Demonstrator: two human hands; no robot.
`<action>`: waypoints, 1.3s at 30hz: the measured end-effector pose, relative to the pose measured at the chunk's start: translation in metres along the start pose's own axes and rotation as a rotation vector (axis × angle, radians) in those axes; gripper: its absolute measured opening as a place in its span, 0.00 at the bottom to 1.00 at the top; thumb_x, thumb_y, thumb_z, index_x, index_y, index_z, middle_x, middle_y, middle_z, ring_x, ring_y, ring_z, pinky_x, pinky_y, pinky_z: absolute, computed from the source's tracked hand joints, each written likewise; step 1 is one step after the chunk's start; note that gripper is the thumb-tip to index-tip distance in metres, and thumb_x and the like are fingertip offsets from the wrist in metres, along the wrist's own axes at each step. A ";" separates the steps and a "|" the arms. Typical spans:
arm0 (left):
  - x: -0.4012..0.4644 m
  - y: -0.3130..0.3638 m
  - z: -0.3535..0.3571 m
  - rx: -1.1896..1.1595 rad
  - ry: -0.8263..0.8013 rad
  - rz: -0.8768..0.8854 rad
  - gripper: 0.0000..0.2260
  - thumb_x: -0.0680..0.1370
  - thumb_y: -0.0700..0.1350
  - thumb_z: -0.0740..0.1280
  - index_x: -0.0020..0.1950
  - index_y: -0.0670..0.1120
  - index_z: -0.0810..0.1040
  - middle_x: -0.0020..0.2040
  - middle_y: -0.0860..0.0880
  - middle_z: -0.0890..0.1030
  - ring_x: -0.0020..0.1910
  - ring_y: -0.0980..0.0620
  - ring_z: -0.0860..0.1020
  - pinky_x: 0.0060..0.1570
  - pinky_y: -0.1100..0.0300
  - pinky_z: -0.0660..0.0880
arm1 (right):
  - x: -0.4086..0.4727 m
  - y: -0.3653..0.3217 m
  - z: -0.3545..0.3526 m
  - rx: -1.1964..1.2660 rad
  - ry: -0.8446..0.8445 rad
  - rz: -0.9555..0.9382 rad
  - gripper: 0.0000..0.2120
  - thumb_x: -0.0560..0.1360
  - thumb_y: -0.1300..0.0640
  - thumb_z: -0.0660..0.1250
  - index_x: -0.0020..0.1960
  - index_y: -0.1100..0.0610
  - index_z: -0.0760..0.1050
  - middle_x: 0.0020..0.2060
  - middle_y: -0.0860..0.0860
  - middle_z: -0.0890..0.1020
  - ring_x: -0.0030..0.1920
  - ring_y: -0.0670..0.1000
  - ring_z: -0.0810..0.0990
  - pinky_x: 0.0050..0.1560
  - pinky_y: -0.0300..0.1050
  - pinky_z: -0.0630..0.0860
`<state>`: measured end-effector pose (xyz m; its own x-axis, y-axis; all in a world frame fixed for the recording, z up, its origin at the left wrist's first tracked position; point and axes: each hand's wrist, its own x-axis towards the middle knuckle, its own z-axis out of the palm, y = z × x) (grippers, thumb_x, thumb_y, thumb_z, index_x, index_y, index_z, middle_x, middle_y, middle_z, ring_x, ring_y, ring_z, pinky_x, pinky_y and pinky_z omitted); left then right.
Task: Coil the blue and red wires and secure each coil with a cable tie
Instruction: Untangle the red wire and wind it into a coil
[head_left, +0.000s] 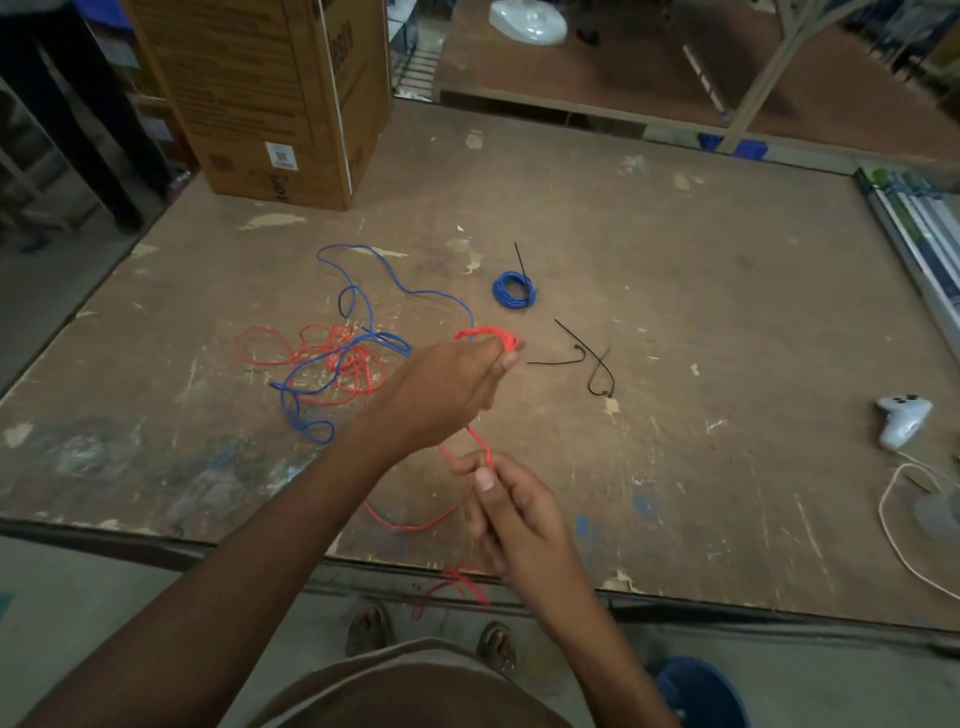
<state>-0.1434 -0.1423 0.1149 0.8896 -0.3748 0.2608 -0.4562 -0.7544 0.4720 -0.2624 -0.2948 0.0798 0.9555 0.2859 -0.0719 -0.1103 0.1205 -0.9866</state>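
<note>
One tied blue coil and three loose cable ties are lying; the left hand is gripping a small red coil, the right hand pinching red wire.

The table was a big worn brown board, scratched and chipped all over. A tall cardboard box sat on its far left corner. Past the table's far edge was another brown work surface with a wooden frame. Grey concrete floor showed below the near edge, lighting pretty dim.
</note>
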 end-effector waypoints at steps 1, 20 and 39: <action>-0.004 -0.008 0.005 0.005 -0.049 -0.012 0.18 0.89 0.54 0.53 0.64 0.50 0.80 0.46 0.57 0.82 0.50 0.49 0.81 0.46 0.53 0.73 | 0.002 -0.008 -0.008 0.014 0.010 0.002 0.12 0.87 0.53 0.60 0.61 0.58 0.79 0.31 0.47 0.74 0.22 0.43 0.63 0.23 0.35 0.61; -0.027 0.043 -0.025 -1.188 -0.183 -0.025 0.26 0.86 0.57 0.55 0.56 0.42 0.87 0.24 0.47 0.61 0.25 0.57 0.61 0.32 0.65 0.63 | 0.042 0.025 -0.033 -0.338 0.364 -0.250 0.14 0.88 0.42 0.57 0.50 0.43 0.78 0.33 0.42 0.74 0.32 0.47 0.70 0.35 0.52 0.68; -0.015 -0.020 0.023 -0.053 0.058 0.040 0.19 0.88 0.49 0.56 0.77 0.45 0.74 0.45 0.50 0.83 0.46 0.48 0.78 0.48 0.50 0.71 | 0.007 -0.030 -0.015 0.114 -0.092 0.115 0.03 0.85 0.60 0.66 0.56 0.59 0.78 0.38 0.54 0.79 0.28 0.46 0.76 0.21 0.37 0.71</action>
<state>-0.1470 -0.1334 0.0823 0.8690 -0.3709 0.3275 -0.4927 -0.7097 0.5035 -0.2477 -0.3111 0.1071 0.9065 0.3889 -0.1640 -0.2522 0.1875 -0.9493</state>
